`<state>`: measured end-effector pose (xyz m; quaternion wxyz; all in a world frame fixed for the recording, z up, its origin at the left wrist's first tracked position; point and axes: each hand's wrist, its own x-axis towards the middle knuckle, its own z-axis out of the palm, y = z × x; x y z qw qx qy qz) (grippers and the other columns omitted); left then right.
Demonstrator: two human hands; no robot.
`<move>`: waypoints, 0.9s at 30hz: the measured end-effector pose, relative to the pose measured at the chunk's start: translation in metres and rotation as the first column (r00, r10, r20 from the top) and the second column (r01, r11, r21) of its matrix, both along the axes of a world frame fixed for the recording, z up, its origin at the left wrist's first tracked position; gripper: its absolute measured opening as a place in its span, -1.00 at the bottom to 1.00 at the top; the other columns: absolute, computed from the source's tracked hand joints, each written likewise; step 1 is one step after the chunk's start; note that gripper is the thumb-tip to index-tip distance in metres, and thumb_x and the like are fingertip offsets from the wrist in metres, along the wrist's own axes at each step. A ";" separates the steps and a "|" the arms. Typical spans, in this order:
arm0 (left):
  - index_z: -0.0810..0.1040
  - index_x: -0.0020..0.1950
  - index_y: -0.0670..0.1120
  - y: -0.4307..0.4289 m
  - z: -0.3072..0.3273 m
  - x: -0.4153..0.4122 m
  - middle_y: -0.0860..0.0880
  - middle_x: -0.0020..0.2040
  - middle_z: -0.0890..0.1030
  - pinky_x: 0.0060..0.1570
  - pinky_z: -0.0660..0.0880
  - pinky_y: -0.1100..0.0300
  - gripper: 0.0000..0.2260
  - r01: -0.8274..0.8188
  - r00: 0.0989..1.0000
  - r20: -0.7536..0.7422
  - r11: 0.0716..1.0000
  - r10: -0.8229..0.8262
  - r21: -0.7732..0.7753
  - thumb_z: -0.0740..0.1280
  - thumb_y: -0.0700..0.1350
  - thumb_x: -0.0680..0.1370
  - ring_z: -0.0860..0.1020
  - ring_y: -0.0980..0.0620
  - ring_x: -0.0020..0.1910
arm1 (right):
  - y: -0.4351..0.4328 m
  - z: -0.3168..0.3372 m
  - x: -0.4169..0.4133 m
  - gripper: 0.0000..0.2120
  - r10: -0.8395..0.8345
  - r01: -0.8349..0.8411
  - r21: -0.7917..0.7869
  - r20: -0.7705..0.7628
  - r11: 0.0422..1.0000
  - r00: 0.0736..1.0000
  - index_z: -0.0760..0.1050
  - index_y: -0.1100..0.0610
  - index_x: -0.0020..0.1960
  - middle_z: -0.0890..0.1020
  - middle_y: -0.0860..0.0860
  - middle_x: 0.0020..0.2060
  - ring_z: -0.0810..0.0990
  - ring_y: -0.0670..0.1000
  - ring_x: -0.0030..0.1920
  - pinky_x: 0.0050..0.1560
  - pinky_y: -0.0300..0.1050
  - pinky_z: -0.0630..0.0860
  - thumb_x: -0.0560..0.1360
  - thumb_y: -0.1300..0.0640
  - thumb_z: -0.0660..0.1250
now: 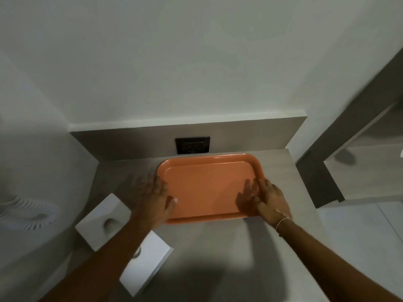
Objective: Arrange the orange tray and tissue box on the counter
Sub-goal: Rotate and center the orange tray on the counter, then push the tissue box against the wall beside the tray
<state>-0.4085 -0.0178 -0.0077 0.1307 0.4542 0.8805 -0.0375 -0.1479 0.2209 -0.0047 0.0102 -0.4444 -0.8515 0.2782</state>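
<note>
Squaring the orange tray (209, 188) against the back edge of the surface (218, 253), both hands flat on it.

Tray sits at the back of the surface, right of centre, far rim just beside the backsplash under the wall socket (192, 145). My left hand (156, 198) lies spread over the tray's left rim, thumb inside the well; my right hand (267, 199) lies spread over the near-right corner. Both grips are fingers apart, palms down, clamped on nothing. I judge a slide beats a lift here: even pressure both sides, keep the long edge parallel to the backsplash. Tissue box (104, 221) is near the left edge, skewed, well apart from the tray, with a second white box (148, 267) nearer the front edge. My left forearm crosses above both, so I watch that elbow.
</note>
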 end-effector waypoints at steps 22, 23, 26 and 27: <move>-0.27 0.52 -0.18 0.004 -0.024 0.142 -0.21 0.57 -0.27 0.52 -0.28 -0.13 -0.24 -0.033 0.990 0.134 0.991 0.050 -0.126 0.09 0.10 0.52 -0.31 -0.18 0.53 | -0.085 -0.046 0.018 -0.24 0.388 -0.417 0.054 0.269 0.908 0.881 -0.30 0.06 0.55 -0.32 -0.05 0.51 -0.43 0.06 0.48 0.46 0.22 -0.33 0.54 -0.27 -0.05; -0.27 0.52 -0.18 0.003 -0.025 0.142 -0.21 0.57 -0.27 0.52 -0.28 -0.14 -0.25 -0.034 0.990 0.132 0.992 0.050 -0.122 0.08 0.10 0.53 -0.31 -0.17 0.54 | -0.085 -0.046 0.018 -0.24 0.390 -0.416 0.047 0.270 0.908 0.880 -0.30 0.06 0.55 -0.32 -0.04 0.52 -0.43 0.06 0.48 0.47 0.23 -0.32 0.54 -0.26 -0.04; -0.26 0.52 -0.16 0.000 -0.023 0.142 -0.20 0.58 -0.26 0.52 -0.27 -0.14 -0.27 -0.026 0.992 0.119 0.995 0.038 -0.096 0.07 0.10 0.54 -0.31 -0.16 0.54 | -0.086 -0.043 0.019 -0.26 0.388 -0.410 0.035 0.265 0.911 0.883 -0.32 0.04 0.55 -0.28 -0.02 0.55 -0.39 0.07 0.51 0.48 0.25 -0.31 0.56 -0.23 -0.03; -0.26 0.52 -0.16 -0.001 -0.020 0.141 -0.20 0.57 -0.26 0.52 -0.27 -0.14 -0.28 -0.030 0.993 0.110 0.997 0.038 -0.074 0.07 0.11 0.55 -0.32 -0.16 0.53 | -0.086 -0.040 0.018 -0.27 0.388 -0.408 0.033 0.250 0.912 0.887 -0.33 0.03 0.55 -0.26 -0.01 0.56 -0.38 0.08 0.52 0.48 0.25 -0.31 0.57 -0.21 -0.02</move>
